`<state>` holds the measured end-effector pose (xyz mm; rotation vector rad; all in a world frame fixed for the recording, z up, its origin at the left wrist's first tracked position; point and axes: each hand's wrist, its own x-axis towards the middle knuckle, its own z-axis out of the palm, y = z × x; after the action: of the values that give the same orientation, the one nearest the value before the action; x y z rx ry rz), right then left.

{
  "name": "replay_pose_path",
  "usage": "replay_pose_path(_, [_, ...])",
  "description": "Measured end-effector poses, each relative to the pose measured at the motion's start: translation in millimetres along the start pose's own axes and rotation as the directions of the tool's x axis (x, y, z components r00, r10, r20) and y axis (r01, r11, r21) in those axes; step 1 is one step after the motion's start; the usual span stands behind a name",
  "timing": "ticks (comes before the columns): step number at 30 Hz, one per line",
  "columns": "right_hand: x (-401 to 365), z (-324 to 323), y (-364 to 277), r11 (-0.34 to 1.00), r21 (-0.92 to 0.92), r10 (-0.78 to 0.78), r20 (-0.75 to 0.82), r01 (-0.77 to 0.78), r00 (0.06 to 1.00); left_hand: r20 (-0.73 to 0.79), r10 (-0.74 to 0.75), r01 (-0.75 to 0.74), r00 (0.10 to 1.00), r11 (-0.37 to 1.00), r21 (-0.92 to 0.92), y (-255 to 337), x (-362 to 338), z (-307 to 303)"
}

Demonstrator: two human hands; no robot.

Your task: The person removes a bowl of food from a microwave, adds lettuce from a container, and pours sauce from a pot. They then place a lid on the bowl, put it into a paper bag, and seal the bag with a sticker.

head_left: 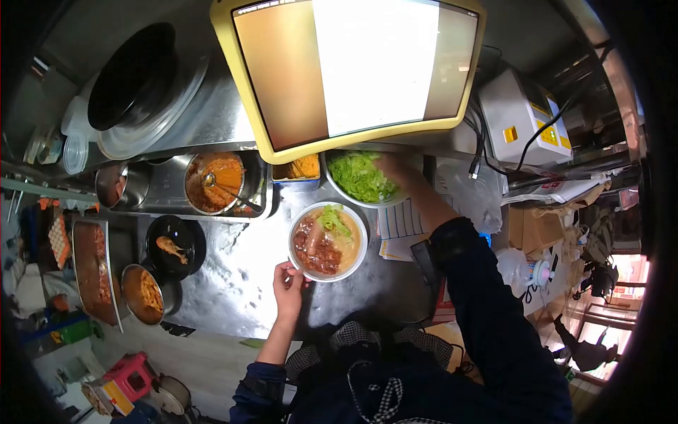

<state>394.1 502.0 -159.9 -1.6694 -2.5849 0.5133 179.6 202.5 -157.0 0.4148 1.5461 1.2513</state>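
Note:
A white bowl (292,246) stands on the steel counter in front of me, holding pale soup or noodles, brown saucy meat, a sausage and some green lettuce. My left hand (288,284) has its fingers curled together at the near left side of this bowl's rim. At the back of the counter is a larger bowl (337,193) full of shredded lettuce (358,173). My right hand (397,173) reaches into the right side of that lettuce; its fingers are blurred and partly hidden there.
A yellow-framed screen (265,141) overhangs the back. Left of me are a pot of orange sauce with a ladle (224,191), a black bowl (192,272), a metal bowl (161,311) and a long tray (109,283). Striped cloth (402,220) and a white machine (508,106) lie right.

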Motion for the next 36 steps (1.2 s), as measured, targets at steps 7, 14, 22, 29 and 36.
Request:
replay_pose_path(7, [-13,-27,19,0.986,0.161,0.07,-0.201,-0.037,0.977,0.019,0.02,-0.019,1.0,0.998,-0.058,-4,1,-2])
replay_pose_path(14, [-61,-61,-20,0.798,0.601,0.247,-0.282,-0.03,0.927,0.027,0.002,0.0,1.0,0.997,-0.075,-5,0,-2])
replay_pose_path(22, [-147,-43,-87,0.546,0.837,0.138,-0.071,-0.017,0.988,0.035,0.021,-0.017,0.999,0.996,-0.093,-6,0,-1])
replay_pose_path(29, [-153,-9,-127,0.877,0.48,0.003,-0.054,0.023,0.999,0.03,0.051,-0.048,0.998,0.996,-0.08,-11,1,-3])
replay_pose_path(36, [-127,-36,-89,0.903,0.403,-0.082,-0.18,0.15,0.98,0.032,0.005,-0.003,0.999,0.998,-0.058,-5,-1,-1])
